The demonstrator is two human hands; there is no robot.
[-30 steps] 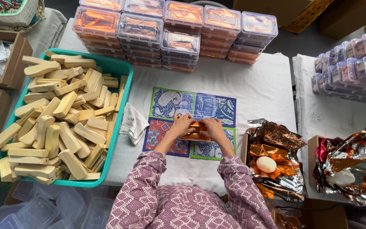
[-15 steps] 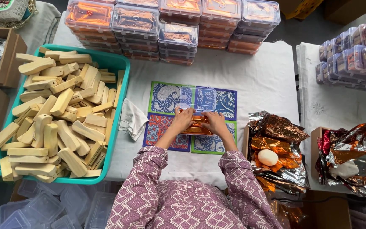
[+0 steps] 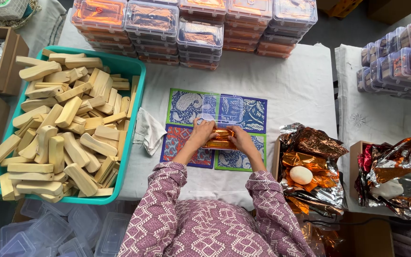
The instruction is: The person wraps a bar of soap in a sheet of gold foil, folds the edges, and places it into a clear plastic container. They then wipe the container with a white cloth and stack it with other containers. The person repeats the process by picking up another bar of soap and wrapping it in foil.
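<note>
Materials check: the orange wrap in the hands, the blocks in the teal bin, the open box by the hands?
Orange wrap, held by left hand and right hand: looks like metallic foil, shiny and creased. Blocks in the teal bin: pale unfinished wood, matte; grain too small to see. Open box: clear plastic, the patterned mat shows through.

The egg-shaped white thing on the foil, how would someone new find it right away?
Start at the white table and go to its right edge, where a box holds crumpled foil. The white oval lies in the middle of that foil, right of the hands. It is the only smooth, pale, rounded thing among shiny orange and silver sheets.
</note>
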